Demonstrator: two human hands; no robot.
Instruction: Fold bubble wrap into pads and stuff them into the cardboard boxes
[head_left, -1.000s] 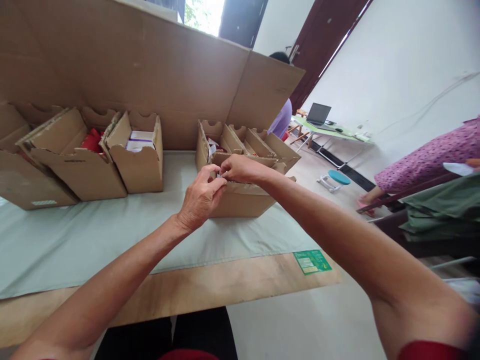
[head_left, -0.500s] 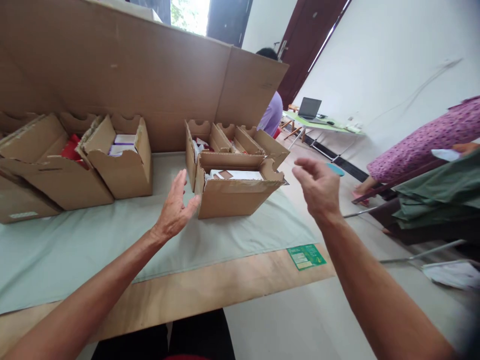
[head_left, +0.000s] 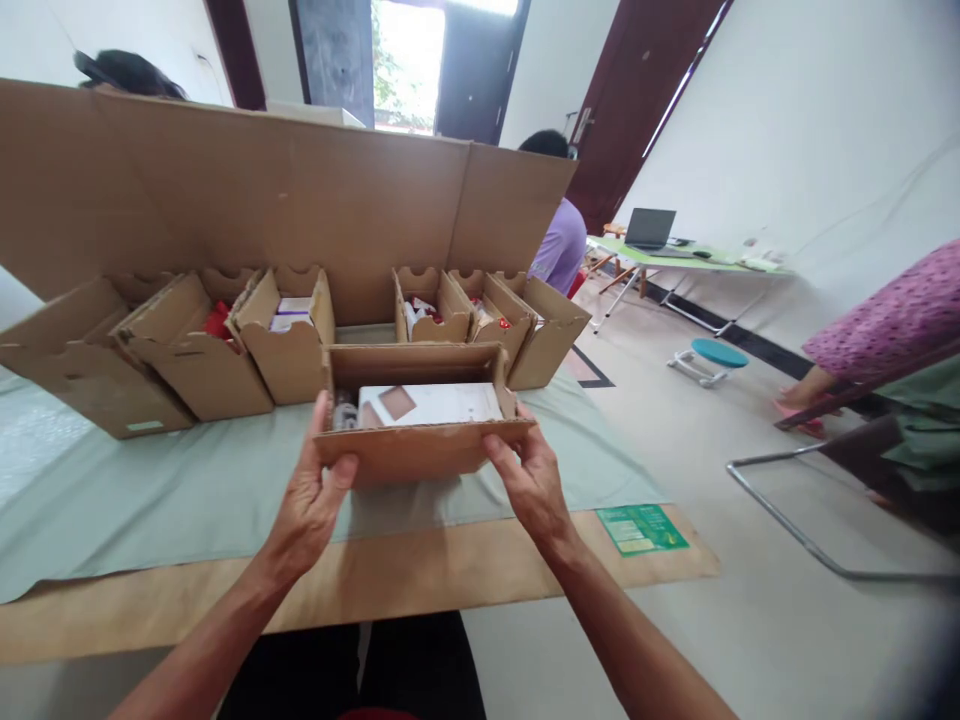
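Between my hands is a cardboard box [head_left: 420, 458] with an open top, its long side facing me. My left hand [head_left: 311, 500] grips its left end, thumb on the front wall. At the right end, my right hand [head_left: 531, 475] holds the corner with the thumb on the front too. Inside lie a white carton [head_left: 450, 402] with a brown diamond mark and, at the left, something clear and crumpled that I cannot make out. Whether the box's bottom rests on the green cloth [head_left: 247, 500] or is lifted is hard to tell.
Behind stand several open cardboard boxes [head_left: 199, 375] in two groups before a tall cardboard panel [head_left: 300, 210]. A green printed card [head_left: 642, 529] lies at the table's right front. People sit beyond the panel and at the right. A blue-topped stool [head_left: 718, 353] stands on the floor.
My hands have closed on the front box from both sides. It has turned squarer to me and come nearer, away from the right-hand boxes. My view has shifted too.
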